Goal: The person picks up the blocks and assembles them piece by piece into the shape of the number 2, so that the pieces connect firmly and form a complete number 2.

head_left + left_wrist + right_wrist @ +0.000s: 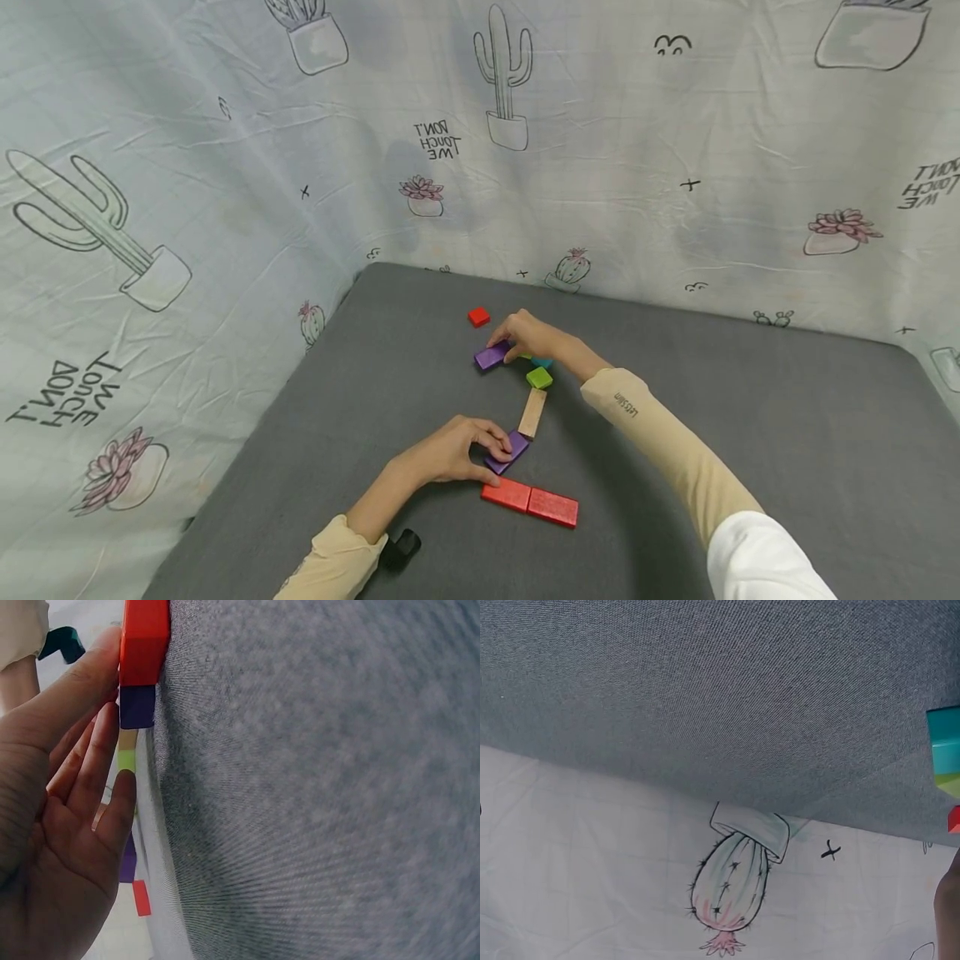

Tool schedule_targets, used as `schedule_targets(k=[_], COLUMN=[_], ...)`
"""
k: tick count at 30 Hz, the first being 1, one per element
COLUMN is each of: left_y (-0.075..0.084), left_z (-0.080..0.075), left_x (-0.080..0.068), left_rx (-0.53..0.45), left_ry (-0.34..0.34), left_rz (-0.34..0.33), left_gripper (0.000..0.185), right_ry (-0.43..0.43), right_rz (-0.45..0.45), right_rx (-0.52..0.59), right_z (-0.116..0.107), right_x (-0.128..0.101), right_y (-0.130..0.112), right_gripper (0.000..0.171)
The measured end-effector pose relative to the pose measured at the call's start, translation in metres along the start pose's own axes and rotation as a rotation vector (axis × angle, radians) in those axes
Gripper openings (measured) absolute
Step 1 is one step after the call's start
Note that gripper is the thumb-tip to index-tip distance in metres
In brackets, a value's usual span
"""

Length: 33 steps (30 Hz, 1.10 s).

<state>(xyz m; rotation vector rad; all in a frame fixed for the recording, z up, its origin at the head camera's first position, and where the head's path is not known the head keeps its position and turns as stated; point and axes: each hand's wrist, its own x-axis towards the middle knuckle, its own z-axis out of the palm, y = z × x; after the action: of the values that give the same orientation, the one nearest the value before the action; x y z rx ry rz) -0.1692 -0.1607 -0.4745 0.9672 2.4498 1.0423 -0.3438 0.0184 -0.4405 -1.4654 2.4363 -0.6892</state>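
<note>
In the head view my left hand [456, 450] is low over the near end of a bent line of blocks. Its fingertips touch a purple block [507, 452], and the thumb tip meets the corner of a red block [506, 493]. The left wrist view shows its thumb and fingers fairly straight along the red block [145, 645] and purple block [137, 707]. Farther off, my right hand [534, 335] pinches another purple block [491, 357] at its right end between thumb and fingers. Only an edge of that hand [949, 915] shows in the right wrist view.
A second red block [553, 507] abuts the first. Beyond the near purple block come a wooden block [532, 413], a green block [539, 377] and a blue block [542, 362], partly behind the right hand. A small red block [478, 317] lies farthest back on the grey table [750, 433].
</note>
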Motion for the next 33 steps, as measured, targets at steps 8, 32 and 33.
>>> schedule_targets(k=[8,32,33], left_y=[0.0005,-0.0009,-0.0009], left_z=[-0.0007,0.0004,0.0004], left_x=[0.0013,0.0011,0.0011], left_rx=[0.007,0.008,0.006], left_ry=[-0.005,0.001,0.001], left_rz=[-0.002,0.000,-0.001], left_gripper=[0.031,0.031,0.031], right_ry=[-0.022,-0.055,-0.058], right_rz=[0.024,0.105,0.113], right_rx=[-0.015,-0.073,-0.069], right_z=[0.0026,0.0027,0.0024], right_x=[0.0020,0.0037,0.0038], right_y=[-0.0017,0.0037,0.0035], right_gripper=[0.034,0.036,0.036])
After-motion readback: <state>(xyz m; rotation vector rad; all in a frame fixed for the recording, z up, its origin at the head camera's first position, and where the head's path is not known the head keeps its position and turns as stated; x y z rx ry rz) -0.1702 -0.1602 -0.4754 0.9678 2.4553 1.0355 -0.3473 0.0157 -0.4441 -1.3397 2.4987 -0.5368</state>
